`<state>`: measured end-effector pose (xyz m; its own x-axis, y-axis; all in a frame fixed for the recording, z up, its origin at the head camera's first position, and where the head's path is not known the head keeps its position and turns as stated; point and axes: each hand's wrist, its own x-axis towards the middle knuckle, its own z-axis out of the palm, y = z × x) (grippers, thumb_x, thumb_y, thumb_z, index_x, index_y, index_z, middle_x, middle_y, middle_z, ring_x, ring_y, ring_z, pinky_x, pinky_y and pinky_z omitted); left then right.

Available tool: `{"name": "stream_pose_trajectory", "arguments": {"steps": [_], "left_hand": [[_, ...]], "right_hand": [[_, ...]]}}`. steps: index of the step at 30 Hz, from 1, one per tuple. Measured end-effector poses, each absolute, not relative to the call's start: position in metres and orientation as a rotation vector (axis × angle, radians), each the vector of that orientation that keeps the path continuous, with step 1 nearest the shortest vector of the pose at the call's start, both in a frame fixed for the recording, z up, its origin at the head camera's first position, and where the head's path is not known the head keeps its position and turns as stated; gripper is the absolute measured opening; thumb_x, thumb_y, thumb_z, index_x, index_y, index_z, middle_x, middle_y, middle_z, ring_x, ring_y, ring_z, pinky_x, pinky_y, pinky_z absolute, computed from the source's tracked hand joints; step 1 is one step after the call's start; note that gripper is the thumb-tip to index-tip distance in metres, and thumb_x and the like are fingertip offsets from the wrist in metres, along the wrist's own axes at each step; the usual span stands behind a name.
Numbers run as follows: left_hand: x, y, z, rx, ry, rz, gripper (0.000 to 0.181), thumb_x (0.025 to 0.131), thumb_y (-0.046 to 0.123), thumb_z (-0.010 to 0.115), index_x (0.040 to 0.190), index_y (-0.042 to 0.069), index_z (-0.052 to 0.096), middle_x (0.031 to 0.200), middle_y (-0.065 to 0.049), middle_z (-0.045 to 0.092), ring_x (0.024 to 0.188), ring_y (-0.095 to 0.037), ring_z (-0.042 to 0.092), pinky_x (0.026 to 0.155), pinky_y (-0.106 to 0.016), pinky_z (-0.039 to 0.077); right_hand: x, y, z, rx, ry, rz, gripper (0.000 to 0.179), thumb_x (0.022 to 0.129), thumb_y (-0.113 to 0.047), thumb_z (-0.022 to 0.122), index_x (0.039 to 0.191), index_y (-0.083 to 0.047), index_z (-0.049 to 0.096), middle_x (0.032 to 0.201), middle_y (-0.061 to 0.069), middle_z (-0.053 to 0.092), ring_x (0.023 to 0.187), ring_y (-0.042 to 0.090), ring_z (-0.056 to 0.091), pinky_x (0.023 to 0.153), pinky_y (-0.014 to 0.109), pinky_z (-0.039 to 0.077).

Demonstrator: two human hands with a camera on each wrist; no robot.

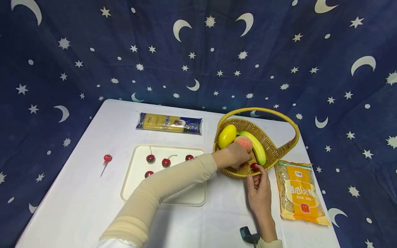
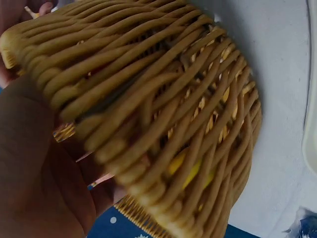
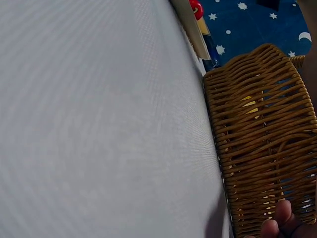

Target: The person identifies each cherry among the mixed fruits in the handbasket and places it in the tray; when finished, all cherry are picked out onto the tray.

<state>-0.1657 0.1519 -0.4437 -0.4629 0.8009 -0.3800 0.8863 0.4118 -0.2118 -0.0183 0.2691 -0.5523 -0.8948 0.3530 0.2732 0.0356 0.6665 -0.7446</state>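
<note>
A wicker basket (image 1: 273, 151) with a tall arched handle holds a lemon (image 1: 227, 136), a banana (image 1: 257, 148) and a peach (image 1: 243, 142). My left hand (image 1: 235, 155) reaches down over its near rim, beside the peach; its fingertips are hidden and I cannot tell what they hold. At the near right rim my right hand (image 1: 260, 193) grips the basket, its index finger over the edge next to a red cherry (image 1: 254, 167). In the right wrist view, curled fingers (image 3: 282, 213) lie against the outer weave. The left wrist view has the left palm (image 2: 44, 183) close to the rim.
A cream tray (image 1: 127, 189) with several cherries (image 1: 150, 158) lies left of the basket, partly under the left sleeve. Behind it is a pasta packet (image 1: 169, 123). An orange noodle bag (image 1: 301, 193) sits at right, a red lollipop-like thing (image 1: 107, 158) at far left.
</note>
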Motion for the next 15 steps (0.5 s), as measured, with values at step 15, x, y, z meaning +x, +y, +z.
{"name": "stream_pose_trajectory", "arguments": {"steps": [15], "left_hand": [[-0.17, 0.149, -0.466, 1.545, 2.478, -0.429, 0.02, 0.104, 0.021, 0.067, 0.123, 0.026, 0.07, 0.121, 0.011, 0.076, 0.105, -0.007, 0.071, 0.093, -0.028, 0.061]], "right_hand": [[-0.018, 0.269, -0.555, -0.275, -2.471, 1.091, 0.048, 0.105, -0.016, 0.065, 0.15, -0.011, 0.05, 0.094, 0.003, 0.052, 0.082, 0.006, 0.042, 0.075, 0.015, 0.034]]}}
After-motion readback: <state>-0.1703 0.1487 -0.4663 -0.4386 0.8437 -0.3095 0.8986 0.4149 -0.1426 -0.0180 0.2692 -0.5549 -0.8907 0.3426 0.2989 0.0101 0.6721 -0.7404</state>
